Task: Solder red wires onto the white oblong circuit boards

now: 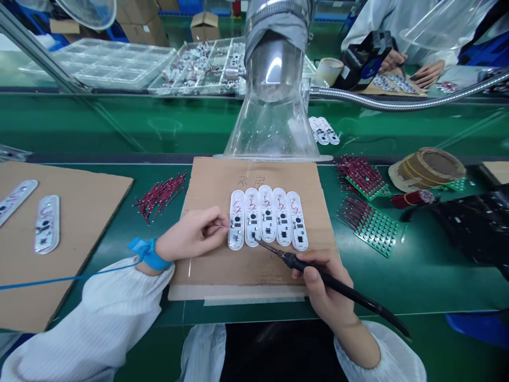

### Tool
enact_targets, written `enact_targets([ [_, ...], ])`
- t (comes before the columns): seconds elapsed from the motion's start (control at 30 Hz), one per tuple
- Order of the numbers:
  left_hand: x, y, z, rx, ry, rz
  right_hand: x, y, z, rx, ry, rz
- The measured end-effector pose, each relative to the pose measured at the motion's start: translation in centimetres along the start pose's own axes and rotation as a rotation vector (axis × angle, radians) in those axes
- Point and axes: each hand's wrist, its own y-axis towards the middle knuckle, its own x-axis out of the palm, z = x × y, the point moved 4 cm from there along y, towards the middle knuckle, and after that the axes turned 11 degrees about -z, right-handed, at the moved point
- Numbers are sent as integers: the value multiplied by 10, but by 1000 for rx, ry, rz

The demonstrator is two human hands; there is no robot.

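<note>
Several white oblong circuit boards [268,217] lie side by side on a cardboard sheet [222,265]. My right hand [324,289] is closed around a black soldering iron [338,286], whose tip touches the lower part of the second board from the left. My left hand [191,233] is pinched on a thin solder wire [223,227] that points at the leftmost board. A blue wrist strap [149,253] with a blue cord sits on my left wrist.
A clear fume hood [274,106] hangs behind the boards. Loose red wires [161,193] lie at left, green boards with red wires [368,220] and tape rolls [431,167] at right. Another cardboard sheet [79,223] holds two boards. Another person's hands [427,71] work at back right.
</note>
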Motion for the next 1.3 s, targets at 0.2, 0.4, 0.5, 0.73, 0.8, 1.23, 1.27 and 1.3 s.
enact_targets([
  [0.2, -7, -12, -11, -32, -100, 62, 14, -2, -1, 49, 3, 74],
  [0.4, -7, -5, -3, -19, -117, 78, 15, -2, 4, 43, -10, 62],
  [0.5, -8, -3, -2, -6, -128, 31, 16, 0, 0, 26, -38, 28],
  [0.73, -6, -8, -3, -9, -93, 33, 19, 9, -11, -26, -134, -59],
  [0.8, -6, -8, -2, 3, -87, 11, 19, 10, -13, -33, -147, -56],
  [1.23, -5, -5, 1, -12, -58, -63, 20, 12, -12, -19, -130, -77],
  [1.27, -5, -6, 1, -9, -57, -63, 20, 12, -12, -16, -121, -81],
  [1.3, -5, -6, 1, -7, -56, -64, 20, 13, -12, -14, -118, -89],
])
